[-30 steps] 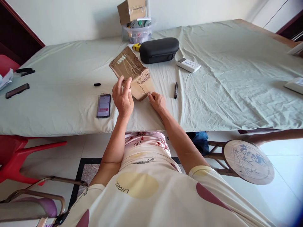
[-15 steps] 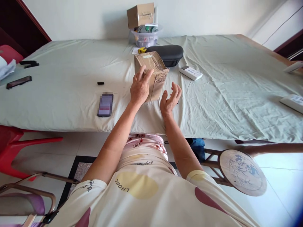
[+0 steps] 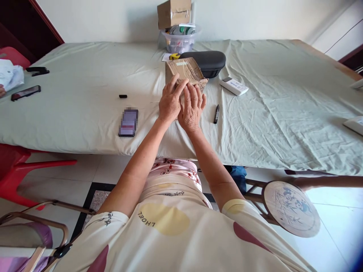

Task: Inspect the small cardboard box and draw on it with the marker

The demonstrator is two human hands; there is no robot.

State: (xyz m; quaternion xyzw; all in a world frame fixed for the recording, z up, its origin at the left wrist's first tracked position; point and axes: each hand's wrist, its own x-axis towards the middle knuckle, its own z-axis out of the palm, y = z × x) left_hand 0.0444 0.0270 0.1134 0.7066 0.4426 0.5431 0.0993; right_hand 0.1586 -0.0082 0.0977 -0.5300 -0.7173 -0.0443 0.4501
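Observation:
A small brown cardboard box [image 3: 185,68] with dark scribbles stands on the cloth in front of me. My left hand [image 3: 169,102] rests on its near left part, index and middle fingers stretched out. Beside it my right hand [image 3: 192,107] lies over the near face, fingers extended side by side and touching the box near its top edge. The two hands meet and cover much of the near face. To the right lies a black marker [image 3: 216,114]; its likely cap, a short black piece [image 3: 123,96], is farther left.
A phone [image 3: 128,122] lies left of my arms, another dark phone [image 3: 26,93] at far left. Behind the box are a black case [image 3: 211,62], a yellow tape measure [image 3: 174,56] and a plastic basket [image 3: 180,44]. A white device [image 3: 234,86] sits right. A round stool [image 3: 290,207] stands below.
My right hand has moved left and forward from beside the box onto its near face, uncovering the marker. The left hand stays on the box. The view has shifted slightly.

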